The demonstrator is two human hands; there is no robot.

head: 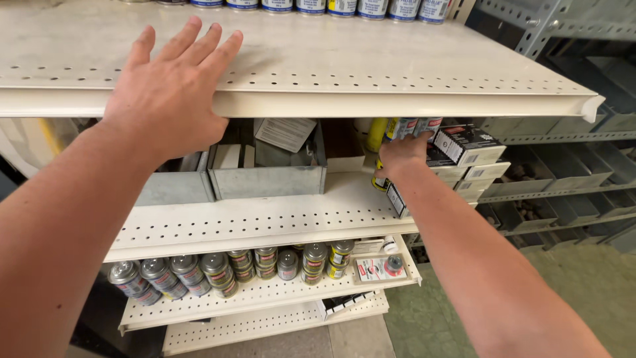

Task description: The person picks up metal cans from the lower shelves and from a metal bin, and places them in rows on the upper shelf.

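Your left hand (169,93) is lying open on the cream perforated metal shelf (371,63); your right hand (402,154), at 3 o'clock, is gripping a yellow-labelled tube (379,180)—be keeping it upright.

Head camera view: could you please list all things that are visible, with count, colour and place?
top shelf: one, cream, perforated, across the upper part.
cans on top shelf: a row, white and blue, at the back edge; only the bottoms show.
metal bins: two, grey, on the second shelf, left and centre.
second shelf: one, cream, perforated.
flat boxes: a stack, black and white, second shelf, right.
small cans: many, grey lids, in rows on the third shelf.
blister pack: one, white with red, third shelf, right.
grey racking: far right.
left hand: flat on the front edge of the top shelf.
right hand: under the top shelf, at the yellow tubes beside the boxes.
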